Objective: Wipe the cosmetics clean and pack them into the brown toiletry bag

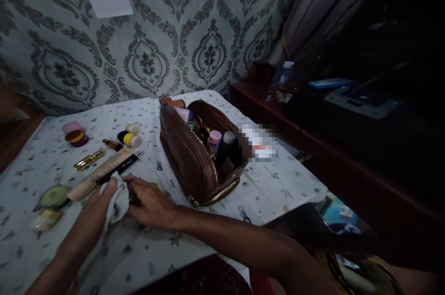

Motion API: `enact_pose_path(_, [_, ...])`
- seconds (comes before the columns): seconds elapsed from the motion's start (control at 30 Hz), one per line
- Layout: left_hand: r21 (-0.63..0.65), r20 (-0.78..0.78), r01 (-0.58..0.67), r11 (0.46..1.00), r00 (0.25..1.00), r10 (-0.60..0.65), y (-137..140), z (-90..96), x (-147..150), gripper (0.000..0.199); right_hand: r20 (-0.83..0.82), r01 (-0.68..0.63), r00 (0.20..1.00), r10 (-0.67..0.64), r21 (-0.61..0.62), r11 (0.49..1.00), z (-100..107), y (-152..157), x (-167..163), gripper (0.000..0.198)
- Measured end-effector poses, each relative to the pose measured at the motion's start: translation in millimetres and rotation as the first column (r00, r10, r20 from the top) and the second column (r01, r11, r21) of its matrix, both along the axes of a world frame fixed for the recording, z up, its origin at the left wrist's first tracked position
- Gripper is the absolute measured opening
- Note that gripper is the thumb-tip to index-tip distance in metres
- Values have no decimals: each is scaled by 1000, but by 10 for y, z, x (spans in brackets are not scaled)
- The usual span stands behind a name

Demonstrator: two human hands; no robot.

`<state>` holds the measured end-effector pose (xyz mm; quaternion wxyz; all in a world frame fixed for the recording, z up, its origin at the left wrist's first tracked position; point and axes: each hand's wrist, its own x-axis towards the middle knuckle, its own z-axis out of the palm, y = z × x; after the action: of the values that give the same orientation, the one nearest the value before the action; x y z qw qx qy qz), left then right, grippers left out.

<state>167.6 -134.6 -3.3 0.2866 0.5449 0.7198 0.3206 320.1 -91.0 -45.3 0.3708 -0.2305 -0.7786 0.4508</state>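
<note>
My left hand (95,209) is closed on a crumpled white cloth (119,200) above the bed-like surface at lower left. My right hand (151,202) meets the cloth from the right with curled fingers; whatever lies between them is hidden. Just beyond both hands lie a black pen-like tube (120,169) and a long beige tube (100,174). A gold tube (89,160) rests farther left. To the right of my hands stands a brown cosmetic bag (184,151), unzipped, with a pink-capped bottle (214,140) and a dark bottle (226,147) inside.
A patterned white sheet (208,225) covers the surface. Around it lie a dark red jar (77,138), a yellow-banded bottle (130,139), a green round container (54,197) and a small yellowish jar (46,219). A dark wooden ledge (257,105) runs along the right.
</note>
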Motion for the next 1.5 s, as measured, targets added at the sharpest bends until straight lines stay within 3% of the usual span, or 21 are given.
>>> enact_pose_path(0.17, [-68,178,-39,997,983,51,16,56,122,68,-171,72,980,-101,-170,983,-9,-3,-30,19])
enact_pose_path(0.3, [-80,366,-30,996,929,57,20,-1,191,63,-288,-19,950,-119,-435,900,8,23,-67,12])
enact_pose_path(0.4, [-119,555,-54,991,824,111,38,-102,187,62,-324,-115,943,-74,-528,841,25,63,-64,23])
enact_pose_path(0.5, [-87,627,-120,989,765,148,77,-199,142,62,-275,-71,955,-112,-576,814,-7,112,-51,43])
enact_pose_path(0.57, [-41,600,-170,985,784,160,108,-247,83,60,-240,-10,955,-176,-615,789,-58,143,-52,56])
enact_pose_path(0.67, [36,473,-184,982,869,145,148,-283,-31,54,-239,33,939,-246,-651,758,-131,166,-61,70])
enact_pose_path(0.9, [188,198,-157,970,973,120,189,-313,-190,43,-324,-115,930,-173,-705,700,-183,143,-79,77])
enact_pose_path(1.1, [243,137,-185,952,978,155,198,-371,-239,43,-352,-140,915,-197,-733,665,-235,144,-103,83])
enact_pose_path(1.23, [167,167,-191,967,972,164,189,-401,-248,47,-350,-133,911,-219,-751,647,-243,131,-109,85])
enact_pose_path(1.5, [159,46,-236,959,972,231,162,-421,-246,43,-337,-99,909,-244,-745,659,-170,122,-80,79])
